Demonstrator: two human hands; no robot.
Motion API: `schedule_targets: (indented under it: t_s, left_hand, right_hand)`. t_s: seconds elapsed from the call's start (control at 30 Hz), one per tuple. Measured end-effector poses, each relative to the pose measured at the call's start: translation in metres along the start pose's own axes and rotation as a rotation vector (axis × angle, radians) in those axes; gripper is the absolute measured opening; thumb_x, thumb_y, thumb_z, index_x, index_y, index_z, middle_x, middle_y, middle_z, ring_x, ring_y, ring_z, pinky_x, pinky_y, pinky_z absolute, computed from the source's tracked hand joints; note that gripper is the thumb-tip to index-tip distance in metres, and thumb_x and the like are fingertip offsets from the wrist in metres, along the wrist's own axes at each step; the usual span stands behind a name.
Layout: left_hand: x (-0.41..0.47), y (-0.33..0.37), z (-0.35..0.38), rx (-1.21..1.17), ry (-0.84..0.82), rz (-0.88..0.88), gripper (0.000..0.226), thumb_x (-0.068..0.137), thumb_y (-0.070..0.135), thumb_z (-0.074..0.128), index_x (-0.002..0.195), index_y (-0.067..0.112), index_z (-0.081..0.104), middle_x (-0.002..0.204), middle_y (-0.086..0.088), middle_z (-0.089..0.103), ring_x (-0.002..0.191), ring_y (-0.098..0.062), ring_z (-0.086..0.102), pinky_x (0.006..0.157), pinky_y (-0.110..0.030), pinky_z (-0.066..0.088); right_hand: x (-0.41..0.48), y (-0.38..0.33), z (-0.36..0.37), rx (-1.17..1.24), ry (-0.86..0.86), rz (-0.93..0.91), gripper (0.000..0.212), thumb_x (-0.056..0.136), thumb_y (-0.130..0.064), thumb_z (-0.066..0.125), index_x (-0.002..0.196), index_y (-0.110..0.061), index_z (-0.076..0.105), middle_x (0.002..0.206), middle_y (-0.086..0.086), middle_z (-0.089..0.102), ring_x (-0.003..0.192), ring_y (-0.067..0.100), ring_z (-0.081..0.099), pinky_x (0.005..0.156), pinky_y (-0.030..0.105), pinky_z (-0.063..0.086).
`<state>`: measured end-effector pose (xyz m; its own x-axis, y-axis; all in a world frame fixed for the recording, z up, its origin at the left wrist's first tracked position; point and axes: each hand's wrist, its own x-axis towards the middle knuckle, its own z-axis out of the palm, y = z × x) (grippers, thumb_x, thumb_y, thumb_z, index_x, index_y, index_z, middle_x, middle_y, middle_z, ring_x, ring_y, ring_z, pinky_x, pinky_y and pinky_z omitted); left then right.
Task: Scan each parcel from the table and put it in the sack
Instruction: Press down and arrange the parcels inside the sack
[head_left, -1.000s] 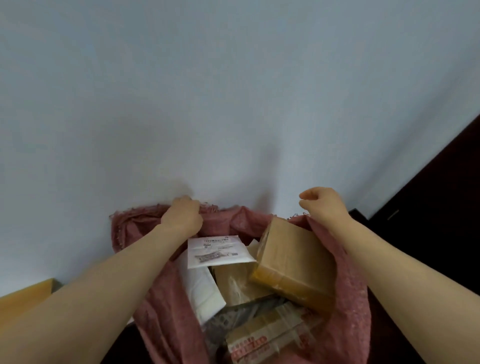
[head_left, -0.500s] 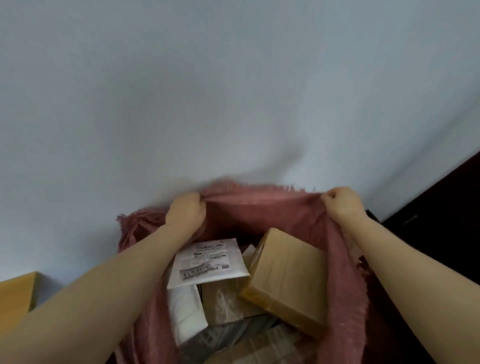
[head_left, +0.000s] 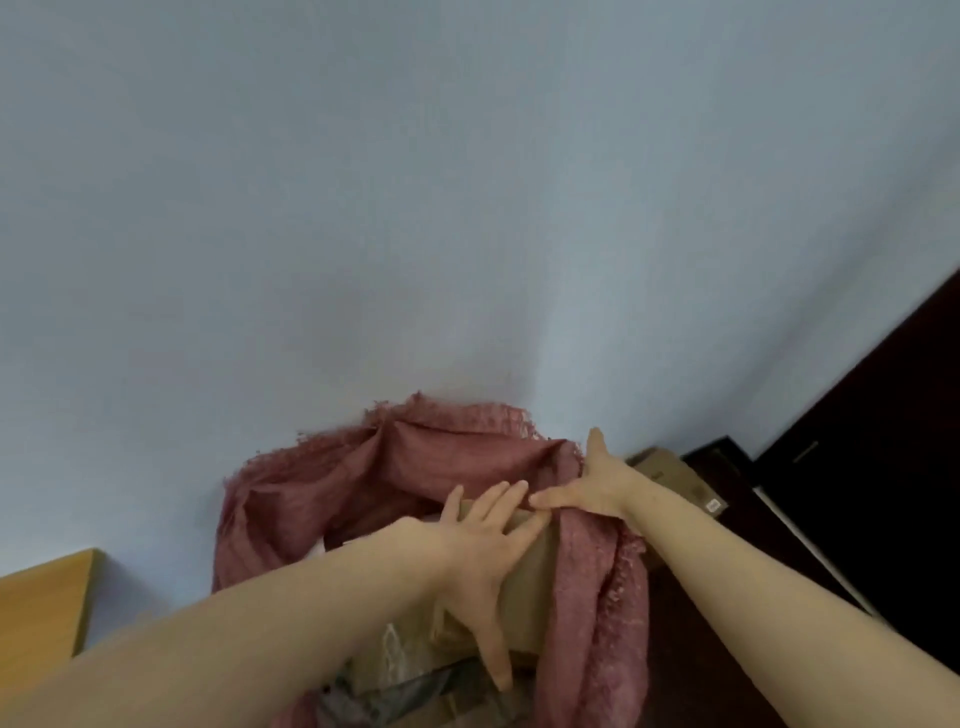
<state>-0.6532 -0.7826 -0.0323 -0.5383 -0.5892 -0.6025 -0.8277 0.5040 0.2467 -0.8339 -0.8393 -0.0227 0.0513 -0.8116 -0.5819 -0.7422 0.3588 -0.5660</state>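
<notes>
My left hand (head_left: 483, 561) lies flat with fingers spread on the brown cardboard parcel (head_left: 530, 587), which sits inside the pink woven sack (head_left: 363, 483) against its right side. My right hand (head_left: 597, 483), fingers straight, rests open on the sack's right rim, its fingertips at the parcel's far edge. Another cardboard box (head_left: 670, 473) lies to the far right.

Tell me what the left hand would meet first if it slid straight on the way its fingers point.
Probably the far inner wall of the pink sack, just past the edge of the brown box the left hand presses flat. The right hand lies close beside that line; depth is unclear.
</notes>
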Motion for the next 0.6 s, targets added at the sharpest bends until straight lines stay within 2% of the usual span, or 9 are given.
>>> schedule_targets:
  t_s: [0.03, 0.1, 0.17, 0.23, 0.27, 0.33, 0.4, 0.5, 0.6]
  left_hand:
    - [0.001, 0.009, 0.008, 0.13, 0.015, 0.002, 0.155, 0.047, 0.073, 0.078, 0.137, 0.03, -0.04, 0.147, -0.006, -0.045, 0.134, -0.025, -0.041, 0.104, -0.062, -0.023]
    - [0.004, 0.023, 0.016, 0.273, 0.066, -0.021, 0.158, 0.047, 0.068, 0.081, 0.138, 0.022, -0.04, 0.152, -0.011, -0.035, 0.14, -0.029, -0.032, 0.105, -0.065, -0.021]
    - [0.009, 0.027, 0.011, 0.299, 0.102, -0.038, 0.154, 0.052, 0.059, 0.084, 0.144, 0.019, -0.032, 0.157, -0.016, -0.013, 0.145, -0.034, -0.012, 0.109, -0.065, -0.014]
    - [0.012, 0.021, -0.004, 0.247, 0.14, -0.053, 0.145, 0.055, 0.053, 0.084, 0.149, 0.022, -0.023, 0.154, -0.019, 0.002, 0.143, -0.037, 0.002, 0.112, -0.063, -0.007]
    - [0.012, 0.013, -0.014, 0.215, 0.156, -0.077, 0.14, 0.057, 0.053, 0.082, 0.15, 0.025, -0.02, 0.153, -0.019, 0.005, 0.142, -0.037, 0.004, 0.113, -0.062, -0.005]
    - [0.01, -0.008, -0.032, 0.16, 0.191, -0.168, 0.13, 0.061, 0.058, 0.076, 0.151, 0.03, -0.014, 0.152, -0.019, 0.007, 0.142, -0.037, 0.005, 0.114, -0.058, 0.0]
    - [0.01, -0.028, -0.046, 0.088, 0.193, -0.255, 0.116, 0.066, 0.065, 0.068, 0.152, 0.037, -0.004, 0.154, -0.018, 0.006, 0.142, -0.038, 0.006, 0.115, -0.055, 0.004]
    - [0.02, -0.039, -0.044, 0.001, 0.152, -0.26, 0.099, 0.072, 0.068, 0.062, 0.15, 0.044, 0.007, 0.159, -0.016, 0.005, 0.145, -0.037, 0.006, 0.117, -0.052, 0.008]
    - [0.04, -0.041, -0.041, 0.173, 0.292, -0.246, 0.07, 0.09, 0.044, 0.057, 0.15, 0.039, 0.022, 0.156, -0.006, 0.027, 0.14, -0.03, 0.025, 0.113, -0.043, 0.021]
  right_hand:
    - [-0.001, 0.004, 0.004, -0.027, -0.03, -0.001, 0.121, 0.072, -0.028, 0.085, 0.154, -0.008, -0.002, 0.157, 0.013, 0.027, 0.142, 0.025, 0.03, 0.108, 0.026, 0.028]
    - [0.002, 0.008, 0.002, -0.072, 0.031, -0.075, 0.094, 0.078, -0.01, 0.078, 0.152, -0.005, 0.021, 0.152, 0.014, 0.036, 0.138, 0.026, 0.038, 0.11, 0.028, 0.032]
    - [0.005, 0.008, -0.009, 0.006, 0.291, -0.2, 0.057, 0.079, 0.007, 0.064, 0.134, -0.003, 0.054, 0.134, 0.014, 0.057, 0.126, 0.026, 0.052, 0.107, 0.032, 0.039]
    - [-0.001, 0.007, -0.024, 0.198, 0.548, -0.301, 0.041, 0.076, 0.016, 0.049, 0.102, -0.008, 0.071, 0.105, 0.008, 0.07, 0.109, 0.025, 0.062, 0.098, 0.032, 0.046]
    - [-0.003, 0.007, -0.032, 0.276, 0.621, -0.333, 0.043, 0.075, 0.018, 0.045, 0.092, -0.011, 0.071, 0.095, 0.004, 0.069, 0.103, 0.023, 0.063, 0.095, 0.032, 0.048]
    - [-0.006, 0.009, -0.048, 0.386, 0.684, -0.337, 0.044, 0.076, 0.018, 0.043, 0.089, -0.015, 0.07, 0.091, 0.001, 0.068, 0.099, 0.02, 0.064, 0.092, 0.029, 0.049]
    - [-0.008, 0.01, -0.056, 0.491, 0.682, -0.303, 0.042, 0.081, 0.017, 0.046, 0.097, -0.012, 0.071, 0.095, 0.005, 0.07, 0.095, 0.016, 0.064, 0.088, 0.023, 0.048]
    - [-0.01, 0.006, -0.055, 0.651, 0.602, -0.324, 0.035, 0.085, 0.016, 0.054, 0.109, -0.004, 0.07, 0.1, 0.008, 0.069, 0.088, 0.011, 0.062, 0.088, 0.021, 0.05]
    - [-0.014, -0.002, -0.049, 0.825, 0.534, -0.325, 0.034, 0.085, 0.017, 0.055, 0.109, -0.002, 0.069, 0.094, 0.007, 0.069, 0.082, 0.013, 0.064, 0.084, 0.022, 0.054]
